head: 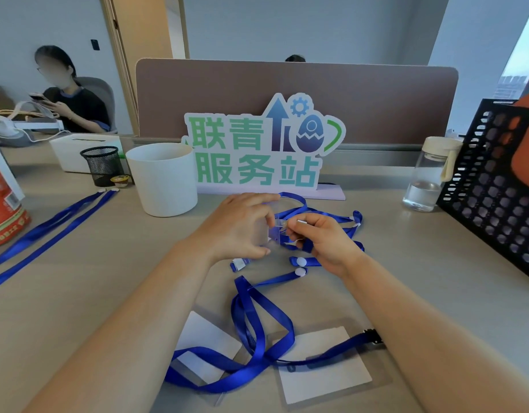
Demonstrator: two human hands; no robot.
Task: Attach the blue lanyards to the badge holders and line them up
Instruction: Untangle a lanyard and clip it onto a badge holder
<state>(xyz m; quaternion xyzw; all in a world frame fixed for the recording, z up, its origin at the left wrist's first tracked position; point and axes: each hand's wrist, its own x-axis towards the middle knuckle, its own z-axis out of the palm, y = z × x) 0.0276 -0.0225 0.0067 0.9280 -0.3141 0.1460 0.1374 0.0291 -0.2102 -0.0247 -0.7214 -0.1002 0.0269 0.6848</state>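
My left hand (242, 228) holds a clear badge holder (269, 234) upright above the desk. My right hand (325, 236) pinches the clip end of a blue lanyard (322, 217) against the holder's top edge. That lanyard trails behind and under my right hand. Two more badge holders with white cards lie near me, one on the left (206, 344) and one on the right (325, 365), with another blue lanyard (257, 329) looped over both. Two blue lanyards (45, 234) lie stretched out side by side at the far left.
A white cup (165, 180) stands left of my hands, before a green and blue sign (257, 153). A water bottle (427, 174) and black perforated rack (495, 186) stand right. A mesh pen pot (103, 165) and red tin (4, 204) are left. A person sits far left.
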